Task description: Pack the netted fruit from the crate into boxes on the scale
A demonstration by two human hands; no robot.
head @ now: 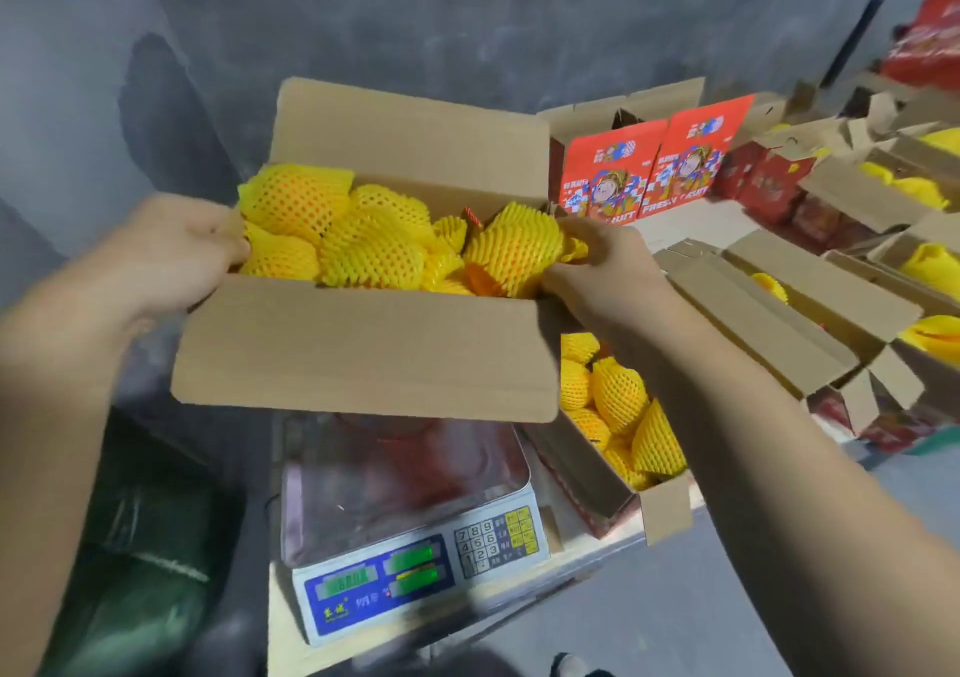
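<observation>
An open cardboard box (pixel 363 349) full of orange fruit in yellow foam nets (pixel 374 245) hangs in the air above the electronic scale (pixel 410 520). My left hand (pixel 171 255) grips the box's left end, fingers curled over its edge. My right hand (pixel 608 271) grips the right end, fingertips inside among the netted fruit. The scale's steel pan is bare, and its green displays are lit.
Another open box of netted fruit (pixel 618 416) sits right of the scale. Red printed fruit boxes (pixel 644 172) stand behind. Several more open boxes (pixel 810 302) crowd the right side. A dark green crate (pixel 150 546) is at lower left. A grey wall lies ahead.
</observation>
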